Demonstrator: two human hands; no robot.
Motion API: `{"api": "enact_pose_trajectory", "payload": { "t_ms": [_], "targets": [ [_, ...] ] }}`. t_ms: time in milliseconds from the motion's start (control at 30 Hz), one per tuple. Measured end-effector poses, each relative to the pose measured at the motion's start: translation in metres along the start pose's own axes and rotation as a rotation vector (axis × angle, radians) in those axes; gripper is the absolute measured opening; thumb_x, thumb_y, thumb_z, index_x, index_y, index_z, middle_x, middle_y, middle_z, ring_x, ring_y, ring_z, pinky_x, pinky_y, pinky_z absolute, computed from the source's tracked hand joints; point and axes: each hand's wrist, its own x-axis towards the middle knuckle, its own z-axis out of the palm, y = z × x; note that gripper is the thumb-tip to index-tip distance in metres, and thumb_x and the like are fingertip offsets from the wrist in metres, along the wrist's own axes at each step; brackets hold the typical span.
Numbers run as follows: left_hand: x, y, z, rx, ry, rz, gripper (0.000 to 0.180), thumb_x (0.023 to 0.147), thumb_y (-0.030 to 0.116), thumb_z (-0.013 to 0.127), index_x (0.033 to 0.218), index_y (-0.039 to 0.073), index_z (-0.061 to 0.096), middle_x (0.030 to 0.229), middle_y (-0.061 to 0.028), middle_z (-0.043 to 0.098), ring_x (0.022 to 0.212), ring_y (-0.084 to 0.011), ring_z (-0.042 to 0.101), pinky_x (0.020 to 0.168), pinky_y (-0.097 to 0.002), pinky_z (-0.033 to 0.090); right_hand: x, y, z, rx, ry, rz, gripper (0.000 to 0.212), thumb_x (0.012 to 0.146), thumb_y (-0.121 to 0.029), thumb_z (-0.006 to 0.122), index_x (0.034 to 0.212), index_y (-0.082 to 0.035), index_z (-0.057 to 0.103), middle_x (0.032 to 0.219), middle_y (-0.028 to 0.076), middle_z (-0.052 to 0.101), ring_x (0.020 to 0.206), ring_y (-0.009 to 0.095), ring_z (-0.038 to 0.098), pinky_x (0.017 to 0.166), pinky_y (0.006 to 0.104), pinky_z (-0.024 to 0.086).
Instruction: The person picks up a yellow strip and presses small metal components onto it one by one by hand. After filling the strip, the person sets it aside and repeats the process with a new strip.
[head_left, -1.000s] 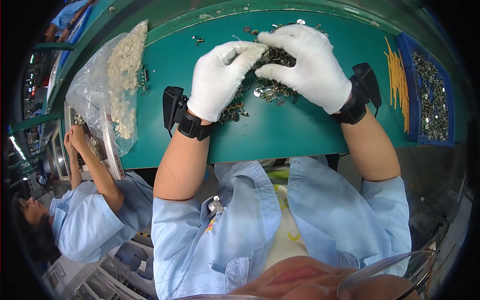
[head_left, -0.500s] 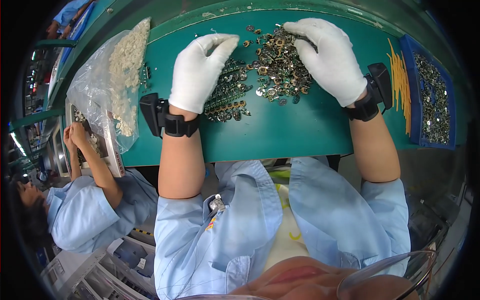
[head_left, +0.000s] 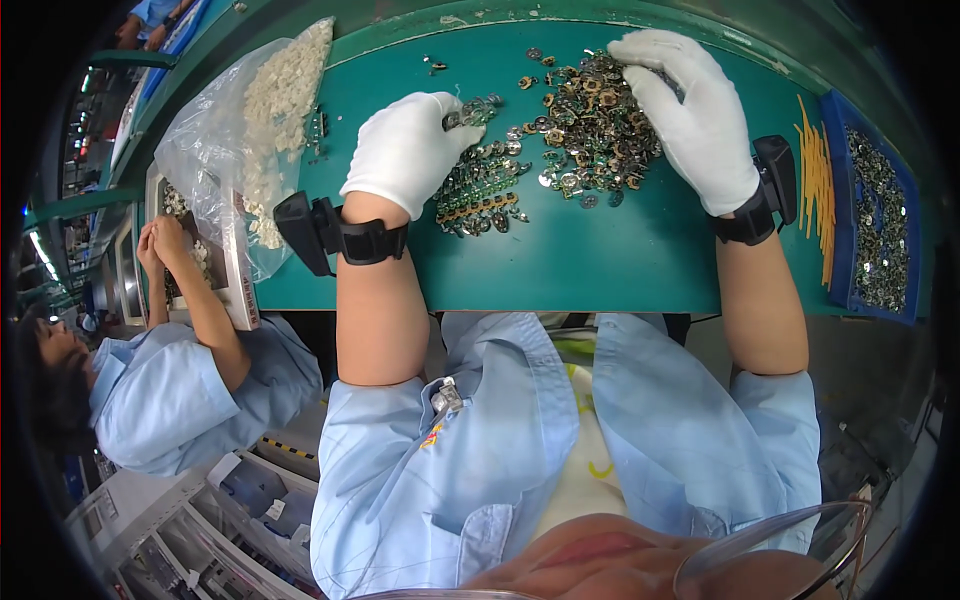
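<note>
My left hand (head_left: 405, 150), in a white glove, has its thumb and forefinger closed around a short strip of small shiny metal discs (head_left: 476, 110). Just below its fingertips lie several rows of similar green-and-metal strips (head_left: 482, 190), side by side on the green table. A loose heap of small round metal parts (head_left: 600, 125) sits to their right. My right hand (head_left: 695, 120), also gloved in white, rests along the heap's far right edge. Its thumb and fingers are apart, with the heap beside them; its fingertips partly cover some pieces.
A clear plastic bag of small cream-coloured pieces (head_left: 285, 90) lies at the left. A few loose parts (head_left: 434, 66) are near the back. Yellow sticks (head_left: 815, 190) and a blue tray (head_left: 838, 290) of metal parts are at right. A co-worker's hands (head_left: 162, 243) work at the left.
My left hand has drawn back from the heap toward me and now shows a strip between its fingers. My right hand stays by the heap. The whole view has shifted slightly.
</note>
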Motion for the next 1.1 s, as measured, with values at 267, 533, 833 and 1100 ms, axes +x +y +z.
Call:
{"api": "enact_pose_trajectory", "payload": {
  "t_ms": [267,533,833,1100],
  "targets": [
    [0.007,-0.012,0.001,-1.196,-0.096,0.066,0.029,0.086,0.026,0.065,0.1,0.001,0.064,0.08,-0.0054,0.065,0.075,-0.0125,0.059,0.071,-0.0245,0.046,0.001,-0.021,0.006,0.075,0.076,0.06,0.019,0.083,-0.009,0.062,0.101,-0.003,0.066,0.102,0.01,0.064,0.096,0.022,0.06,0.085,0.0295,0.046],
    [0.003,0.014,-0.002,-1.195,-0.493,0.116,0.034,0.09,0.03,0.06,0.102,-0.002,0.062,0.085,-0.0047,0.066,0.079,-0.0101,0.059,0.075,-0.0215,0.044,-0.002,-0.018,0.008,0.19,-0.206,-0.165,0.019,0.079,-0.01,0.069,0.097,-0.003,0.066,0.093,0.007,0.063,0.084,0.018,0.059,0.076,0.0286,0.046],
    [-0.006,0.028,0.007,-1.222,-0.127,0.14,0.032,0.085,0.021,0.068,0.108,-0.001,0.062,0.09,-0.0046,0.066,0.083,-0.0093,0.059,0.078,-0.0228,0.046,-0.01,-0.027,0.007,0.699,-0.113,0.361,0.017,0.085,-0.015,0.067,0.094,-0.001,0.065,0.088,0.001,0.06,0.081,0.009,0.055,0.073,0.0216,0.043],
    [-0.007,0.028,0.004,-1.406,-0.106,0.116,0.023,0.085,0.014,0.067,0.103,0.0,0.066,0.095,-0.0024,0.065,0.087,-0.0085,0.058,0.078,-0.0234,0.046,-0.008,-0.034,0.004,0.755,-0.108,0.368,0.018,0.085,-0.014,0.067,0.095,0.0,0.065,0.092,0.004,0.061,0.085,0.01,0.055,0.077,0.0218,0.043]
  ]
}}
